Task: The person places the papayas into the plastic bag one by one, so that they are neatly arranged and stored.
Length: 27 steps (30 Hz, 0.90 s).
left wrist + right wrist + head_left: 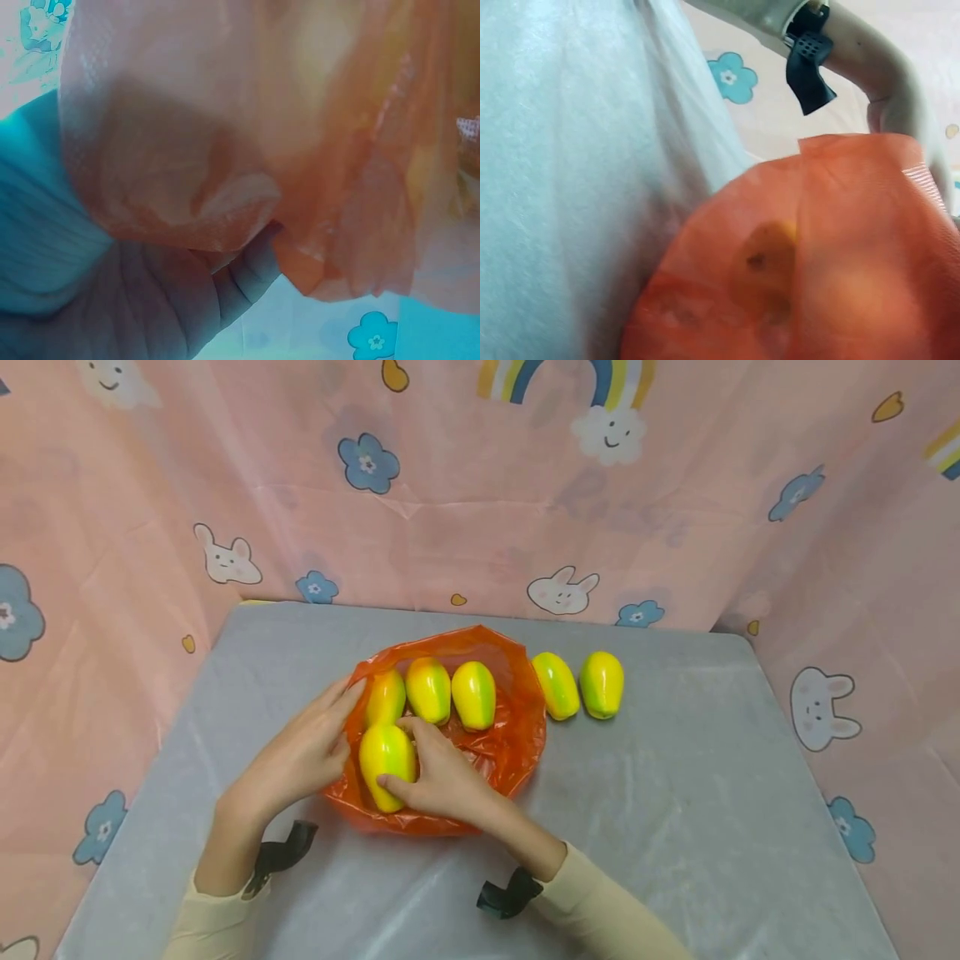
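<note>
An orange-red plastic bag (517, 756) lies with its mouth spread wide. My left hand (300, 760) holds the bag's left rim; in the left wrist view the thin plastic covers most of its fingers. Inside the bag's mouth, my right hand (450, 777) grips a yellow-green mango (386, 764) between thumb and fingers, near the left front rim. Behind it in the bag sit three more mangoes, the left mango (386, 697), the middle mango (429, 692) and the right mango (474, 696). The right wrist view has the bag (870, 247) hiding the right hand.
Just right of the bag, a tilted mango (557, 687) and an upright-looking mango (602, 685) lie side by side on the grey table cover (675, 793). A pink printed curtain (450, 527) surrounds the table at the back and sides.
</note>
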Motion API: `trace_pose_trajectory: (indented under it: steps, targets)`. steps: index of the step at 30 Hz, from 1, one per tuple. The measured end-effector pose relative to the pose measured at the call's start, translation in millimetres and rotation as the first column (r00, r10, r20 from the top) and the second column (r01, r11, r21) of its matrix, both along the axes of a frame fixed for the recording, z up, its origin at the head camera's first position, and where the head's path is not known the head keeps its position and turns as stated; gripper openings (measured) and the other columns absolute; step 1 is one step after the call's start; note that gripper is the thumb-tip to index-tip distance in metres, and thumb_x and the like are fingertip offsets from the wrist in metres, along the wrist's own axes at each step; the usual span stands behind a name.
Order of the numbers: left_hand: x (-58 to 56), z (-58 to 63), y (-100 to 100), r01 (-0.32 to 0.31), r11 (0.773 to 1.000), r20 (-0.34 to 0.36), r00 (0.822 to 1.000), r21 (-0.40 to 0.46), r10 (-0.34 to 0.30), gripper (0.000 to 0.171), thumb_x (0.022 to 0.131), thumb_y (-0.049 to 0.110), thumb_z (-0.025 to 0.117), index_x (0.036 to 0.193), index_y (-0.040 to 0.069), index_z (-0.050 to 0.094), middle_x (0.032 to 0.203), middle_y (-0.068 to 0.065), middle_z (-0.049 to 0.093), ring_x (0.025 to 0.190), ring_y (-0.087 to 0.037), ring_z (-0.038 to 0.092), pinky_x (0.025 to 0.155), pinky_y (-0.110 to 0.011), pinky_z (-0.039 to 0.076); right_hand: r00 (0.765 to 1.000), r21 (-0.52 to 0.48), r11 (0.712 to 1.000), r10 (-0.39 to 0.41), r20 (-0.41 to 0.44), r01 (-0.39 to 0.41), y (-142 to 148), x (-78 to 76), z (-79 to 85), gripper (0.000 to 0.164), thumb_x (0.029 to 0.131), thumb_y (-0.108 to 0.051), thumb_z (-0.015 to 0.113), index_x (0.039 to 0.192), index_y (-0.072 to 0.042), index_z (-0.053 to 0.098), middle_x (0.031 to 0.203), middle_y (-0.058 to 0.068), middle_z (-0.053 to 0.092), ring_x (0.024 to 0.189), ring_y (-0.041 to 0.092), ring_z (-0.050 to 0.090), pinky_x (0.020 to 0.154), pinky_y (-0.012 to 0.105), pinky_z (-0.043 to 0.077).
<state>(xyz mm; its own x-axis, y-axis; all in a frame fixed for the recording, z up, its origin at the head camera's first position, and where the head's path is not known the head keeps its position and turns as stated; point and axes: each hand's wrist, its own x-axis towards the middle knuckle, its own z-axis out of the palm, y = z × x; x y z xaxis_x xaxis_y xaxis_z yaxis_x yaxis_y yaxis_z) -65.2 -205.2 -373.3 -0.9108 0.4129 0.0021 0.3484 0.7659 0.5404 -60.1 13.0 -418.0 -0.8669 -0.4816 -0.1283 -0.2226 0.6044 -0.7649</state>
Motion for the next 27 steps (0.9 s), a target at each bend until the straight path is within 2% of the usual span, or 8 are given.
trace_pose_trajectory:
  steps: [11,20,27]
  targets:
    - [0.6,1.5,-0.5,-0.003,1.0,-0.002,1.0,-0.002,0.003,0.078,0.09,-0.012,0.056,0.164,-0.005,0.03,0.173,-0.023,0.029,0.155,-0.044,0.04,0.123,-0.061,0.04,0.999,-0.005,1.0,0.001,0.042,-0.001,-8.7,4.1,-12.4,0.07,0.092,-0.035,0.08,0.149,-0.011,0.045,0.14,0.007,0.06,0.119,0.02,0.062,0.102,0.037,0.058]
    - [1.1,1.1,-0.5,-0.007,1.0,0.001,1.0,0.003,0.007,0.079,0.089,-0.012,0.055,0.164,-0.004,0.029,0.173,-0.023,0.029,0.155,-0.044,0.04,0.123,-0.062,0.04,0.996,0.021,1.0,-0.004,0.088,0.002,-11.2,4.5,-18.6,0.074,0.093,-0.036,0.079,0.152,-0.011,0.043,0.148,0.009,0.057,0.129,0.023,0.06,0.111,0.044,0.055]
    - [0.2,0.2,0.7,-0.001,1.0,-0.009,1.0,0.015,0.001,0.08,0.09,-0.011,0.056,0.164,-0.003,0.03,0.173,-0.021,0.03,0.154,-0.043,0.041,0.122,-0.061,0.041,0.996,0.022,1.0,-0.018,0.085,0.016,-12.7,4.3,-20.7,0.074,0.094,-0.039,0.078,0.152,-0.01,0.042,0.148,0.009,0.058,0.128,0.024,0.061,0.11,0.044,0.056]
